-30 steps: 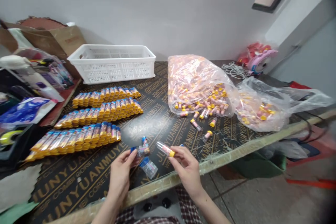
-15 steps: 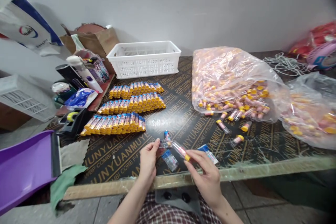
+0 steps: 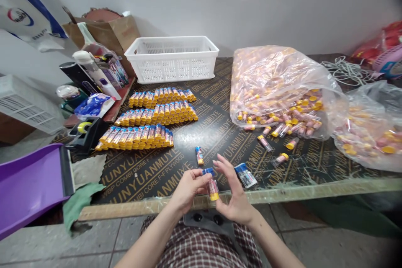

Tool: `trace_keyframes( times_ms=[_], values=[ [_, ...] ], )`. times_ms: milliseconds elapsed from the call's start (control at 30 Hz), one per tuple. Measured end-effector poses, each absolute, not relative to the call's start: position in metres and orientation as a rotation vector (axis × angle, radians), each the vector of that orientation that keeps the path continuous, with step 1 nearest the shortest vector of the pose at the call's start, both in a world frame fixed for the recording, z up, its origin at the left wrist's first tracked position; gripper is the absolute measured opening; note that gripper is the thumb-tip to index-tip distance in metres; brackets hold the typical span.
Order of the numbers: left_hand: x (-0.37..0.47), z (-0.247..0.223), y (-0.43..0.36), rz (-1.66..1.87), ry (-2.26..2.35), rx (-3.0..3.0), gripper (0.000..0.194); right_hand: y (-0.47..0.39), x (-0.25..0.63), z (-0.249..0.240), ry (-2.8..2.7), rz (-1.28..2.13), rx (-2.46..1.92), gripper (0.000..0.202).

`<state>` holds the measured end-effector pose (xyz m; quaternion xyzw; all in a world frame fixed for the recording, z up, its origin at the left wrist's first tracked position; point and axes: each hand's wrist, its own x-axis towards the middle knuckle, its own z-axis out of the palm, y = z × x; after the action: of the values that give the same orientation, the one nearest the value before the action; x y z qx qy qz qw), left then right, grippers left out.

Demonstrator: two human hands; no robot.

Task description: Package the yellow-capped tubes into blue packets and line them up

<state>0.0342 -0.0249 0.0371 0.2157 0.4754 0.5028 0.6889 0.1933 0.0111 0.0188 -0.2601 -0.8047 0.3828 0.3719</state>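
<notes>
My left hand (image 3: 190, 187) pinches a small clear tube (image 3: 212, 188) with pink contents and a yellow cap, its cap end pointing down toward me. Blue-printed film shows at the tube's upper end; whether it fully wraps the tube I cannot tell. Around the right side of the tube, my right hand (image 3: 234, 194) is open, thumb and fingers spread apart, the thumb close to the cap. A finished-looking labelled tube (image 3: 199, 155) with a yellow cap lies just beyond my hands. To the right of my right hand lies a flat stack of blue-topped film sleeves (image 3: 246, 175).
Three rows of labelled tubes (image 3: 135, 137) lie on the left of the dark printed tabletop (image 3: 150, 180). Behind them stands a white basket (image 3: 176, 69). A plastic bag (image 3: 266, 71) spills yellow-capped tubes at right. A tape dispenser (image 3: 86, 132) and purple dustpan (image 3: 31, 188) sit left.
The yellow-capped tube has passed from my right hand to my left, with blue film now at its end. My right hand has opened. The sleeves beneath my hands no longer show on the table.
</notes>
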Motion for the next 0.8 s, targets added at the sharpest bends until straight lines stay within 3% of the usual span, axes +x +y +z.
trace_keyframes(
  times_ms=[167, 800],
  values=[
    [0.039, 0.038, -0.028, 1.101, 1.12, 0.458, 0.041, 0.011, 0.195, 0.017, -2.021, 1.21, -0.514, 0.089],
    [0.044, 0.038, -0.031, 1.112, 1.14, 0.453, 0.04, 0.005, 0.19, 0.011, -1.919, 1.227, -0.505, 0.09]
  ],
)
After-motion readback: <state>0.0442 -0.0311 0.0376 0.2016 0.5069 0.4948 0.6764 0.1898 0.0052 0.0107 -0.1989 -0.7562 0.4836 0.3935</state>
